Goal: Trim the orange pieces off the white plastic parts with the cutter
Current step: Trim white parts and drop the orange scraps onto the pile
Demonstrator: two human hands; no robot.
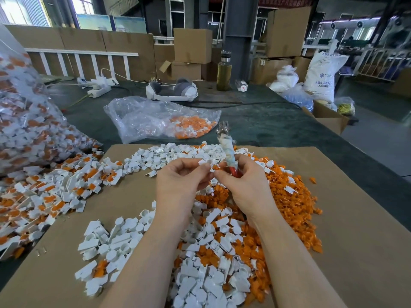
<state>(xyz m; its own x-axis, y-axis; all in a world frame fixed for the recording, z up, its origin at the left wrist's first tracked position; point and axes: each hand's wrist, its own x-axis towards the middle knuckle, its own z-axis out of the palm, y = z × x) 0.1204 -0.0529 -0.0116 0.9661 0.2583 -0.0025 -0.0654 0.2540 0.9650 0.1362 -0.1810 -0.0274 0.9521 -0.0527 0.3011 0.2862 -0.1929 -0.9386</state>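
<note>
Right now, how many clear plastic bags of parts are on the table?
2: one big full bag at the left edge, one nearly empty bag beyond the cardboard sheet. More may lie out of frame.

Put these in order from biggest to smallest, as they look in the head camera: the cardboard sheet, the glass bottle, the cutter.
1. cardboard sheet, by far the biggest.
2 and 3. glass bottle and cutter look about alike in length. The bottle stands far back and the cutter, held by the right hand, is near, so I won't rank them.

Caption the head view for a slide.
Left hand pinches a white part; right hand holds the cutter above mixed piles on cardboard.
</note>
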